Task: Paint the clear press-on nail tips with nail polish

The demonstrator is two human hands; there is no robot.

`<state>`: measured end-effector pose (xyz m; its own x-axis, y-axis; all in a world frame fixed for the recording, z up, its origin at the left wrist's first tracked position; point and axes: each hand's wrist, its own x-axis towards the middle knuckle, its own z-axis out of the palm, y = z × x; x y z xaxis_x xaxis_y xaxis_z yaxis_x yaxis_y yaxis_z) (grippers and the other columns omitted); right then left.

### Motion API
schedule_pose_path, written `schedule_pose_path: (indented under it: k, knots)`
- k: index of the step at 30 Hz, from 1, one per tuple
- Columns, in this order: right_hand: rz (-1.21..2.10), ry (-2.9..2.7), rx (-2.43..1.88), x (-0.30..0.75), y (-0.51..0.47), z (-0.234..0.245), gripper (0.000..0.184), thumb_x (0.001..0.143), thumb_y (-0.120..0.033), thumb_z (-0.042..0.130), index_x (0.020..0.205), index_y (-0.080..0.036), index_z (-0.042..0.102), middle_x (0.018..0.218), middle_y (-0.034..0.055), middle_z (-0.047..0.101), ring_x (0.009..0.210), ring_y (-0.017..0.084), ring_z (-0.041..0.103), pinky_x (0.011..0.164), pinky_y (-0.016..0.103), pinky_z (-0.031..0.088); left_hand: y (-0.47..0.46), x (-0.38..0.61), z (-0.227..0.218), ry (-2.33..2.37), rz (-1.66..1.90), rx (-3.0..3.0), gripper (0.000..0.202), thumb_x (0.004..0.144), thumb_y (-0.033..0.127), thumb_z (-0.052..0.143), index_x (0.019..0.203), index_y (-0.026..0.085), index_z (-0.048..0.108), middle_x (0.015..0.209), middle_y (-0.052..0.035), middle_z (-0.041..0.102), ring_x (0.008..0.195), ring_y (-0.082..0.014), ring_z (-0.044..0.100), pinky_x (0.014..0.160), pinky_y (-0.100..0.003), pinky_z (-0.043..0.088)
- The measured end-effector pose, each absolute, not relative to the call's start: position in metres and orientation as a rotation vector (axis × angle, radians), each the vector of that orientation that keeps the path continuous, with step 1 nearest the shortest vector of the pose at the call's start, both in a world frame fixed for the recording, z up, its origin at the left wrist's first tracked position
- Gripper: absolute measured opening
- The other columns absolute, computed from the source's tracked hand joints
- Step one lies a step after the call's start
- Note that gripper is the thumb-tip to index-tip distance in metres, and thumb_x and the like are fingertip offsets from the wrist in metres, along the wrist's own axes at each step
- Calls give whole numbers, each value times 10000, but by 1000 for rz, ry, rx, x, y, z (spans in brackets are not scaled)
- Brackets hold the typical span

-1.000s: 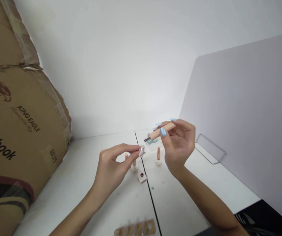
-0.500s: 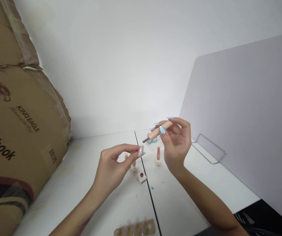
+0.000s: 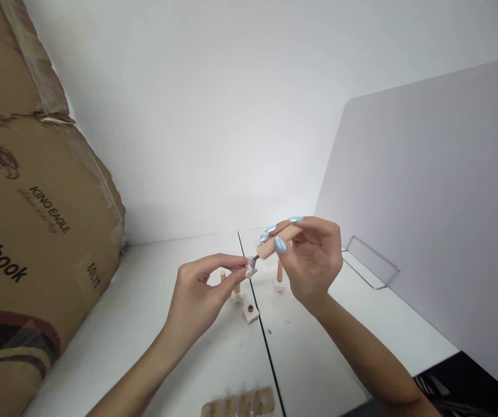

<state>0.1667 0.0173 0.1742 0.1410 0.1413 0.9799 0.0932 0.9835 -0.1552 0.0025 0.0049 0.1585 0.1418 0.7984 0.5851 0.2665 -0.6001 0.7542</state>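
Between thumb and fingertips, my left hand [image 3: 203, 289] pinches a small, shiny, pale pinkish piece [image 3: 251, 267] whose exact kind I cannot make out. My right hand [image 3: 310, 260] grips a nail polish brush [image 3: 279, 240] by its long peach cap, tilted down to the left. The dark bristles meet the pale piece, or lie just in front of it. Below the hands stands an uncapped white nail polish bottle [image 3: 251, 313] with a dark neck. A capped bottle [image 3: 279, 284] is upright under my right hand; another capped bottle [image 3: 237, 294] is partly hidden behind my left fingers.
A brown cardboard box [image 3: 36, 220] fills the left side. At the right stands a grey panel [image 3: 431, 191] with a wire foot [image 3: 374, 288]. A wooden strip [image 3: 238, 403] with clear pieces lies at the near edge. Small teal flecks [image 3: 268, 332] dot the white table [image 3: 153, 272].
My right hand has moved down and left, bringing the brush tip to the pale piece. My left hand has stayed nearly in place. Teal pieces behind are now covered.
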Motion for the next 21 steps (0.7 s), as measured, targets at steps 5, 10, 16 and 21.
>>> schedule_pose_path:
  k: [5,10,16,21]
  knots:
    - [145,-1310,-299,170,17,176,293,850,-57,580,1070,-244,526,669,-58,630,708,139,678,737,377,611,4,1,156,1027,1482,2000,80,791,173,724,772,231,776,743,-3,779,690,-173,704,676,-266,556]
    - [76,-1489,-145,169,15,175,362,835,-36,566,1128,-243,517,636,-65,638,637,140,671,638,353,605,5,4,160,1029,1474,2025,70,796,186,727,779,235,773,732,6,776,678,-170,703,675,-263,553]
    - [108,-1411,-250,167,17,174,362,825,2,575,1099,-229,528,649,-60,654,647,138,672,730,380,590,5,3,157,1038,1508,2079,52,791,192,736,782,233,768,749,1,781,657,-170,700,649,-268,548]
    - [66,-1273,-376,170,18,174,290,853,-72,589,1071,-252,522,656,-61,648,665,150,664,753,416,584,5,1,155,1029,1496,2081,53,805,207,722,791,230,767,742,-11,777,698,-188,712,681,-284,552]
